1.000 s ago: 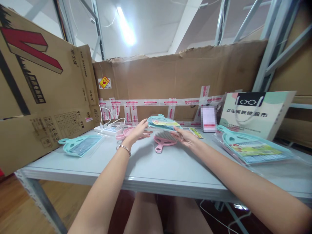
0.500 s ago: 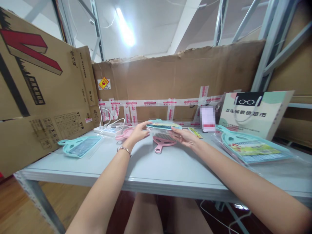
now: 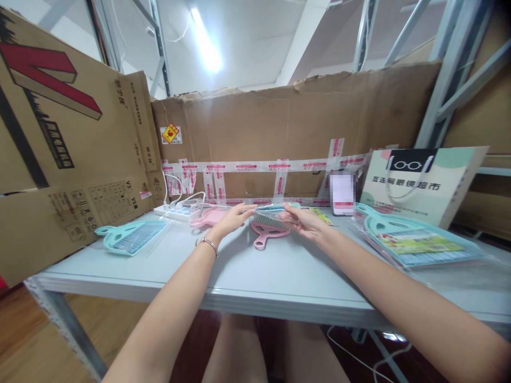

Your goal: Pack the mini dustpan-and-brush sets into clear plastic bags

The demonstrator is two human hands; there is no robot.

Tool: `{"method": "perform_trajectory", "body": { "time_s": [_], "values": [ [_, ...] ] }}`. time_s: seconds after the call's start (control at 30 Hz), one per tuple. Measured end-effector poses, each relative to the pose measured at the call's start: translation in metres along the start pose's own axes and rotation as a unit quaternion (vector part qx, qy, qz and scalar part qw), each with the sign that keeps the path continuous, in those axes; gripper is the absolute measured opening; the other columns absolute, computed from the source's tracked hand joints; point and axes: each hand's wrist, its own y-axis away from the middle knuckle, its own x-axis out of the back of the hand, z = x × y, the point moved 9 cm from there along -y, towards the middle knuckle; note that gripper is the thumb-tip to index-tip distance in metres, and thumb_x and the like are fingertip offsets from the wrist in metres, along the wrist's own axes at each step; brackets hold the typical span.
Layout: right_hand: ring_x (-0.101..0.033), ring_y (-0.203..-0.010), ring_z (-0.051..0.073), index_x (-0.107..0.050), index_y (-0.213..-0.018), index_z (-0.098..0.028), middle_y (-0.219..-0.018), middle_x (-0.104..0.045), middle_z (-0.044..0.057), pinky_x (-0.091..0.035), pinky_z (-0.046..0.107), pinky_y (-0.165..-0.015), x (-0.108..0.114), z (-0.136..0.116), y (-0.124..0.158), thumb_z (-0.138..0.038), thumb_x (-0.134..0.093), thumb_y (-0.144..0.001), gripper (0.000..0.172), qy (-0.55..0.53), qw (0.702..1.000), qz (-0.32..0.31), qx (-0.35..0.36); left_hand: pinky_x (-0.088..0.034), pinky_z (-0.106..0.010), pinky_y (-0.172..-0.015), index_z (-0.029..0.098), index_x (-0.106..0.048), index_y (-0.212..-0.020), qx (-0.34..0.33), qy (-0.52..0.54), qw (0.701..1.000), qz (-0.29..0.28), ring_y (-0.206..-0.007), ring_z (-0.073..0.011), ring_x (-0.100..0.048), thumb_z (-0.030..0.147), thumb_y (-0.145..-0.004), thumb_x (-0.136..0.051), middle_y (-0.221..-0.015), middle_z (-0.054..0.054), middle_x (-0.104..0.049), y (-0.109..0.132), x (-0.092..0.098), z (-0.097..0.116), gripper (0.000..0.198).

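Observation:
A light-blue dustpan set [image 3: 276,207] in clear plastic is held low over the table, almost edge-on to me. My right hand [image 3: 303,221] pinches its right side between thumb and fingers. At its left end, my left hand [image 3: 235,218] has its fingers closed on the plastic, with the thumb partly hidden. Just below lies a pink hand brush [image 3: 266,234], its grey bristles pointing away and its handle toward me. Behind my left hand rests a pink dustpan [image 3: 208,217], partly covered by it.
A light-blue dustpan with brush [image 3: 133,236] lies at left; packaged light-blue sets [image 3: 419,242] lie at right. A power strip [image 3: 181,211], a phone [image 3: 343,194], a yellow-green card [image 3: 321,216] and a paper bag [image 3: 419,183] stand toward the back. Cardboard [image 3: 247,127] walls the table [image 3: 239,274].
The blue dustpan set has dropped slightly and tilted flatter, so its yellow-green card face no longer shows. My left hand has shifted a little to the right, and its fingers are straighter.

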Motion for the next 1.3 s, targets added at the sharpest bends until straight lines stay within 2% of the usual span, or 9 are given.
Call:
{"method": "perform_trajectory", "body": {
  "time_s": [0.13,0.27,0.33,0.47,0.7,0.9,1.03,1.2,1.3],
  "values": [
    [-0.065,-0.057,0.012,-0.058,-0.084,-0.011,-0.07,-0.068,0.009,-0.056,0.021,-0.057,-0.009,-0.007,0.01,-0.027,-0.059,-0.083,0.016,0.06,0.997,-0.044,0.026,-0.046,-0.033,-0.087,0.017,-0.068,-0.101,-0.023,0.025,0.999,0.037,-0.107,-0.0229,-0.055,0.048,-0.078,-0.053,-0.113,-0.008,-0.064,-0.004,0.003,0.002,0.042],
    [-0.067,-0.074,0.019,-0.047,-0.116,-0.025,-0.103,-0.065,0.008,-0.058,0.034,-0.061,-0.008,-0.016,0.013,-0.029,-0.082,-0.057,0.068,0.094,0.99,-0.05,0.089,-0.048,-0.031,-0.08,0.014,-0.07,-0.083,-0.009,0.044,0.993,0.113,-0.097,-0.0228,-0.059,0.047,-0.076,-0.057,-0.098,-0.007,-0.068,-0.001,0.016,0.002,0.036],
    [-0.066,-0.077,0.018,-0.05,-0.112,-0.028,-0.104,-0.064,0.005,-0.058,0.032,-0.06,-0.004,-0.019,0.009,-0.02,-0.086,-0.044,0.078,0.133,0.983,-0.035,0.119,-0.048,-0.031,-0.079,0.014,-0.069,-0.074,-0.008,0.053,0.99,0.132,-0.097,-0.0228,-0.059,0.044,-0.074,-0.061,-0.097,-0.007,-0.068,0.002,0.02,0.005,0.031],
    [-0.064,-0.071,0.014,-0.056,-0.073,-0.02,-0.083,-0.066,0.001,-0.054,0.025,-0.061,0.005,-0.021,-0.003,-0.032,-0.082,-0.053,0.035,0.126,0.98,-0.007,0.152,-0.046,-0.032,-0.084,0.015,-0.068,-0.066,-0.036,0.073,0.985,0.155,-0.097,-0.0219,-0.059,0.04,-0.071,-0.064,-0.095,-0.009,-0.069,0.004,0.025,0.013,0.026],
    [-0.059,-0.07,0.009,-0.06,-0.057,-0.019,-0.067,-0.063,-0.004,-0.052,0.023,-0.074,0.003,-0.041,-0.004,-0.046,-0.079,-0.051,0.034,0.014,0.959,-0.019,0.283,-0.039,-0.033,-0.093,0.015,-0.068,-0.073,-0.106,0.092,0.966,0.218,-0.107,-0.0213,-0.055,0.037,-0.07,-0.067,-0.111,-0.01,-0.061,0.009,0.043,0.026,0.022],
    [-0.06,-0.075,0.011,-0.066,-0.062,-0.02,-0.069,-0.065,-0.002,-0.051,0.025,-0.077,0.0,-0.045,0.003,-0.044,-0.079,-0.052,0.029,0.005,0.947,-0.041,0.318,-0.039,-0.033,-0.094,0.016,-0.068,-0.077,-0.079,0.143,0.969,0.185,-0.125,-0.026,-0.04,0.051,-0.08,-0.052,-0.127,-0.009,-0.051,0.006,0.039,0.025,0.038],
    [-0.06,-0.073,0.011,-0.068,-0.063,-0.02,-0.07,-0.065,-0.002,-0.051,0.025,-0.075,0.0,-0.047,0.009,-0.041,-0.078,-0.053,0.026,-0.003,0.939,-0.032,0.341,-0.044,-0.031,-0.088,0.018,-0.056,-0.112,-0.024,0.213,0.954,0.209,-0.119,-0.0237,-0.046,0.051,-0.081,-0.05,-0.131,-0.011,-0.047,0.006,0.041,0.014,0.045],
    [-0.061,-0.072,0.013,-0.069,-0.063,-0.019,-0.069,-0.066,0.0,-0.052,0.029,-0.079,0.003,-0.043,0.006,-0.042,-0.079,-0.051,0.028,-0.017,0.944,-0.019,0.328,-0.047,-0.035,-0.089,0.027,-0.021,-0.139,0.015,0.195,0.98,0.048,-0.113,-0.024,-0.051,0.034,-0.065,-0.075,-0.137,-0.014,-0.04,0.008,0.01,0.018,0.092],
    [-0.062,-0.074,0.014,-0.069,-0.063,-0.019,-0.069,-0.067,0.0,-0.052,0.032,-0.082,0.004,-0.04,0.001,-0.043,-0.08,-0.049,0.03,-0.022,0.949,-0.024,0.313,-0.044,-0.038,-0.093,0.025,-0.018,-0.141,0.005,0.17,0.985,0.03,-0.117,-0.0268,-0.048,0.032,-0.061,-0.077,-0.137,-0.017,-0.038,0.013,0.006,0.023,0.1]
  ]
}}
